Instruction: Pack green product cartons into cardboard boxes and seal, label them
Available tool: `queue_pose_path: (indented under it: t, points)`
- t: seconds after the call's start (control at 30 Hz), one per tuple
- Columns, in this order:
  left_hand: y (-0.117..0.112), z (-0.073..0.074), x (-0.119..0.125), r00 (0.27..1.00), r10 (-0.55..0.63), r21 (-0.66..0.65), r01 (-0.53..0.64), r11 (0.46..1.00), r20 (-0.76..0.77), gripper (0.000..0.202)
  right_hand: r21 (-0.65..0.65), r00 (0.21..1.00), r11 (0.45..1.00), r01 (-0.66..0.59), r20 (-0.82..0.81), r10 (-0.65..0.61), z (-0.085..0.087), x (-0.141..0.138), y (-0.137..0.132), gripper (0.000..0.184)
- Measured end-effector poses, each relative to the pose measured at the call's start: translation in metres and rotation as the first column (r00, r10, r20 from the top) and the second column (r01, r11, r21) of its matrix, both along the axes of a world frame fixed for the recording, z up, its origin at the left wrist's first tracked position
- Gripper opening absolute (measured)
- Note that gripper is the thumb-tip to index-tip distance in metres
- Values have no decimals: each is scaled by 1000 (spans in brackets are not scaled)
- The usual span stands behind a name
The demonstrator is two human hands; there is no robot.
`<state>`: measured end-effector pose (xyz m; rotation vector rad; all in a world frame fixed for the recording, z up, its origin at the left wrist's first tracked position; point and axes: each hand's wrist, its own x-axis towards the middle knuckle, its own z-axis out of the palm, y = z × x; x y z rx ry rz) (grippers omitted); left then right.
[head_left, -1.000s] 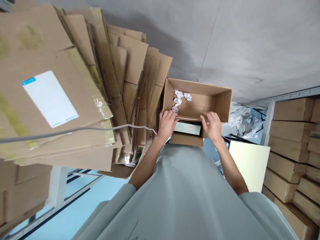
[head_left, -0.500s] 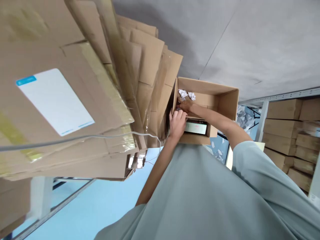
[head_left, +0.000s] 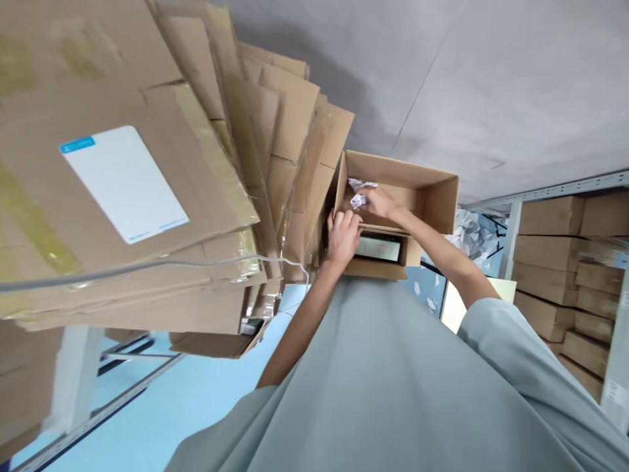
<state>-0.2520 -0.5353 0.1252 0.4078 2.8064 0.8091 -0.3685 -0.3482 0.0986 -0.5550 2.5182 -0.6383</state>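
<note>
An open cardboard box (head_left: 432, 196) sits in front of me. Crumpled white paper (head_left: 358, 185) lies in its far left corner. My right hand (head_left: 377, 200) reaches across into that corner, fingers closed on a wad of the paper. My left hand (head_left: 343, 238) rests on the box's near left flap, fingers curled over its edge. A pale green flat package (head_left: 378, 248) shows inside the box under the near flap.
A tall stack of flattened cardboard boxes (head_left: 162, 170) leans at the left, one with a white label (head_left: 122, 183). A grey cable (head_left: 147, 265) runs across it. Stacked closed cartons (head_left: 565, 262) fill shelves at the right. More crumpled paper (head_left: 474, 236) lies beyond the box.
My right hand left the near flap, crossed over into the box's far left corner and closed on crumpled paper. My left hand stayed on the near left flap.
</note>
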Motion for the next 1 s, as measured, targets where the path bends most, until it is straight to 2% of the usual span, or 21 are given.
queue_pose_path:
  t: [0.07,0.13,0.2,0.3,0.37,0.43,0.53,0.67,0.73,0.8,0.87,1.0]
  points:
    - [0,0,0,1000,-6,1,6,1000,6,17,-161,974,969,188,-95,-204,24,22,18,35]
    - [0,-1,0,1000,-8,-2,8,1000,11,17,-298,905,890,344,-147,-399,48,56,33,40]
    - [0,-3,1,1000,-3,-14,3,1000,12,17,-389,837,810,439,-150,-526,69,98,41,44]
    - [1,-8,1,1000,7,-27,-7,1000,14,19,-397,815,772,496,-92,-572,89,166,39,43]
    - [1,-10,1,1000,10,-22,-9,1000,19,21,-336,842,803,492,-53,-537,90,202,30,38]
    - [1,-11,1,1000,13,-22,-13,1000,16,21,-257,867,844,471,-43,-497,82,226,18,36]
    - [1,-11,1,1000,18,-36,-18,999,1,22,-118,899,894,432,-25,-437,64,236,2,37]
    - [2,-11,2,1000,26,-24,-26,999,1,22,82,924,923,377,31,-381,43,219,-12,40]
    - [2,-12,2,999,36,-5,-36,999,6,22,131,936,932,338,59,-348,37,208,-14,46]
    - [2,-13,2,999,44,8,-44,999,17,23,127,940,937,326,58,-335,37,202,-13,53]
    - [2,-13,2,999,44,9,-45,999,29,24,69,938,937,343,23,-346,41,202,-8,51]
    - [2,-12,2,999,34,-13,-34,999,26,24,-153,910,910,386,-97,-402,67,204,14,40]
